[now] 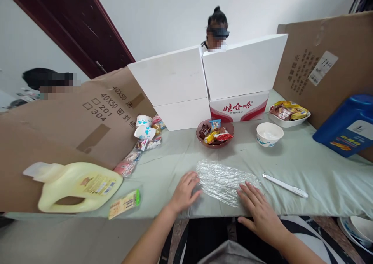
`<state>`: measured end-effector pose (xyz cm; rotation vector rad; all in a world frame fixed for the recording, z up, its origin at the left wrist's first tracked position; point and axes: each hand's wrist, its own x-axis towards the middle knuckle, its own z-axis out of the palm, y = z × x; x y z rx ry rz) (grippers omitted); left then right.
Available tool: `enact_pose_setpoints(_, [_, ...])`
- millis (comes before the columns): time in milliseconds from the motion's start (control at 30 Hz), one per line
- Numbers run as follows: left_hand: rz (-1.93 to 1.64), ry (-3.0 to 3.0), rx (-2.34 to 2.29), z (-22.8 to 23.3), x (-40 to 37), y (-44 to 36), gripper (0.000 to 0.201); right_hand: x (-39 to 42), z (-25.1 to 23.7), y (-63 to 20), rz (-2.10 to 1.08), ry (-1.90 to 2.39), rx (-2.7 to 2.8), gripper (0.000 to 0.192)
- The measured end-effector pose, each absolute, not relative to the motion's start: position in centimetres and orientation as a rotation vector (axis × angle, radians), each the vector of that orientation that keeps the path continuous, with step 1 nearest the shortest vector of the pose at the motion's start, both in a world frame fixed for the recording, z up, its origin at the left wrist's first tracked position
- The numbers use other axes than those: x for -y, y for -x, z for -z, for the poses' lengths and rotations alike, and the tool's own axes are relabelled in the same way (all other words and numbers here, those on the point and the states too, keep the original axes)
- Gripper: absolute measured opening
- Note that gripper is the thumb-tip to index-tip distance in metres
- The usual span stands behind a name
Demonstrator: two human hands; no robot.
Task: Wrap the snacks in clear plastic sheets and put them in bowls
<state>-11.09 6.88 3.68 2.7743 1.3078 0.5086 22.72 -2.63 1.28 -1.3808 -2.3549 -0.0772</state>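
A crinkled sheet of clear plastic wrap (223,180) lies flat on the pale green tablecloth (305,166) in front of me. My left hand (185,192) rests at the sheet's left edge, fingers spread and touching it. My right hand (259,209) lies palm down on the sheet's near right corner, fingers apart. Neither hand grips anything. Beyond the wrap stands a dark red bowl (215,133) filled with wrapped snacks. A white pen-like tool (284,185) lies just right of the wrap.
An empty white bowl (269,133) and a white dish of snacks (289,114) stand at right, beside a blue jug (348,126). A yellow jug (77,186), a small packet (124,203), paper cups (144,127) and loose snacks lie left. Cardboard and white panels wall the table; two people sit behind them.
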Motion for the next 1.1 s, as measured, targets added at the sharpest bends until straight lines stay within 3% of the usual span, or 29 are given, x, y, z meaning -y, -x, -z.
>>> enact_pose_setpoints(100, [-0.495, -2.774, -1.088, -4.2, -5.2, 10.5, 0.037, 4.0, -0.9, -23.9, 0.024, 1.246, 2.401, 0.042])
enact_pose_setpoints(300, [-0.684, -2.676, -1.214, -3.6, -4.8, 10.6, 0.02, 5.4, -0.5, -26.1, -0.128, 1.223, 2.212, 0.022])
enact_pose_setpoints(500, [-0.765, -2.626, -1.184, -3.6, -5.4, 10.4, 0.026, 5.0, -1.5, -25.9, -0.292, 1.322, 1.977, 0.02])
enact_pose_setpoints(800, [-0.834, -2.169, -1.099, -5.7, -4.1, 10.6, 0.011, 5.0, -1.7, -26.6, -0.388, 1.342, 1.978, 0.016])
enact_pose_setpoints(1100, [-0.739, -2.021, -1.717, -3.3, -5.3, 8.1, 0.016, 1.2, -1.8, -25.5, -0.133, 1.789, 1.841, 0.029])
